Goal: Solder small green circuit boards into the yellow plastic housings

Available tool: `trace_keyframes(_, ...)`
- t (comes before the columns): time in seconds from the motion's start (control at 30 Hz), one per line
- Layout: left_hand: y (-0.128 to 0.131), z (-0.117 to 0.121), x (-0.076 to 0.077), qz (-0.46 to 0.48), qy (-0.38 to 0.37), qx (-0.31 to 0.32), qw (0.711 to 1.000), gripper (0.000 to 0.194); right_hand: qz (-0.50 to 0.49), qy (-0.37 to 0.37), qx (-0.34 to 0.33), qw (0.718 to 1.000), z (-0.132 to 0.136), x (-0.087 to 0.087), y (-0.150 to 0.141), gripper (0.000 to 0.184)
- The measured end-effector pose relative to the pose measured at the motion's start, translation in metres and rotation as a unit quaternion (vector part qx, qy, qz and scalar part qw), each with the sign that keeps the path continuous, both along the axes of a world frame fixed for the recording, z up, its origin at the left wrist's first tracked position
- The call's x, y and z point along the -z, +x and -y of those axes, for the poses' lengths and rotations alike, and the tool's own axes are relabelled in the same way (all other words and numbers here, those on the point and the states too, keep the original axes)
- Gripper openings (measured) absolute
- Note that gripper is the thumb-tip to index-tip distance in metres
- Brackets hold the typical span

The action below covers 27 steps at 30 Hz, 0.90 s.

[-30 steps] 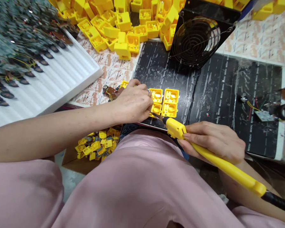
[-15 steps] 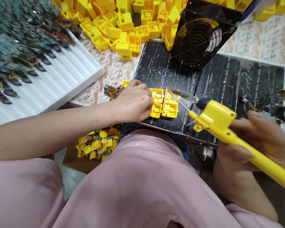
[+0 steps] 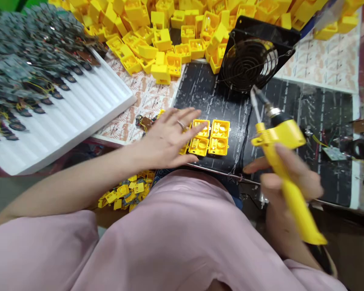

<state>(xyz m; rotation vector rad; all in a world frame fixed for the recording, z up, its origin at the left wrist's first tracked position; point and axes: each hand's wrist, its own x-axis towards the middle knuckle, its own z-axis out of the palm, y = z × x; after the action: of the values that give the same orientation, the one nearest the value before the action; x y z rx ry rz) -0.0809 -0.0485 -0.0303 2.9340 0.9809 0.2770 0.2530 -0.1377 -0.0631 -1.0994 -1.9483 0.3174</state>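
My left hand [image 3: 166,139] lies open with spread fingers, holding nothing, just left of a two-by-two group of open yellow plastic housings [image 3: 208,137]. A ring shows on one finger. The housings sit on a black work mat [image 3: 206,93]. My right hand [image 3: 286,180] is shut around the handle of a yellow soldering iron [image 3: 279,139], whose metal tip points up and away, well to the right of the housings. Another yellow piece is partly hidden by my left fingers.
A heap of yellow housings [image 3: 170,44] lies at the back. A black wire-guarded fan [image 3: 248,56] stands on the mat. Wired circuit boards [image 3: 24,72] crowd a white ridged foam tray [image 3: 79,125]. Yellow parts fill a box [image 3: 124,192] below the mat's edge.
My left hand has opened and lifted slightly from the housings. My right hand has swung the iron further from them, turning its tip upward. The view has shifted slightly.
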Motion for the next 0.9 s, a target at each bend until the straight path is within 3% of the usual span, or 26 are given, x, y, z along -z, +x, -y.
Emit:
trace_keyframes(0.13,0.029,0.014,0.035,-0.007,0.009,-0.009,1.000,0.095,0.105,0.102,-0.085,0.986,-0.033,-0.006,-0.016,0.025)
trace_keyframes(0.2,0.035,0.007,0.042,-0.009,0.001,-0.003,1.000,0.100,0.144,0.115,-0.107,0.977,-0.054,-0.001,-0.019,0.030)
trace_keyframes(0.3,0.034,-0.005,0.040,-0.030,0.008,0.013,0.999,0.091,0.164,0.095,-0.138,0.972,-0.079,0.013,-0.025,0.054)
trace_keyframes(0.4,0.029,-0.006,0.030,-0.066,0.027,0.024,0.997,0.082,0.165,0.089,-0.138,0.972,-0.086,0.025,-0.037,0.046)
trace_keyframes(0.5,0.018,-0.004,0.014,-0.062,0.058,-0.013,0.996,0.082,0.172,0.101,-0.116,0.973,-0.077,0.029,-0.050,0.040)
trace_keyframes(0.57,-0.002,-0.016,-0.002,-0.051,0.093,-0.072,0.992,0.067,0.177,0.108,-0.108,0.972,-0.070,0.027,-0.054,0.044)
trace_keyframes(0.63,-0.036,-0.043,-0.018,-0.077,0.123,-0.153,0.978,0.041,0.164,0.104,-0.098,0.976,-0.064,0.022,-0.054,0.050)
trace_keyframes(0.67,-0.056,-0.062,-0.025,-0.110,0.127,-0.205,0.964,0.043,0.149,0.103,-0.090,0.979,-0.061,0.018,-0.053,0.051)
trace_keyframes(0.7,-0.078,-0.082,-0.030,-0.155,0.112,-0.250,0.949,0.043,0.136,0.101,-0.082,0.982,-0.059,0.014,-0.052,0.050)
trace_keyframes(0.8,-0.143,-0.133,-0.033,-0.188,0.091,-0.375,0.903,0.011,0.116,0.123,-0.064,0.984,-0.054,0.003,-0.049,0.050)
trace_keyframes(0.83,-0.162,-0.143,-0.032,-0.181,0.098,-0.396,0.895,0.017,0.116,0.132,-0.061,0.983,-0.053,0.001,-0.048,0.050)
trace_keyframes(0.9,-0.190,-0.150,-0.031,-0.105,0.123,-0.439,0.884,0.054,0.114,0.140,-0.050,0.982,-0.051,-0.002,-0.047,0.048)
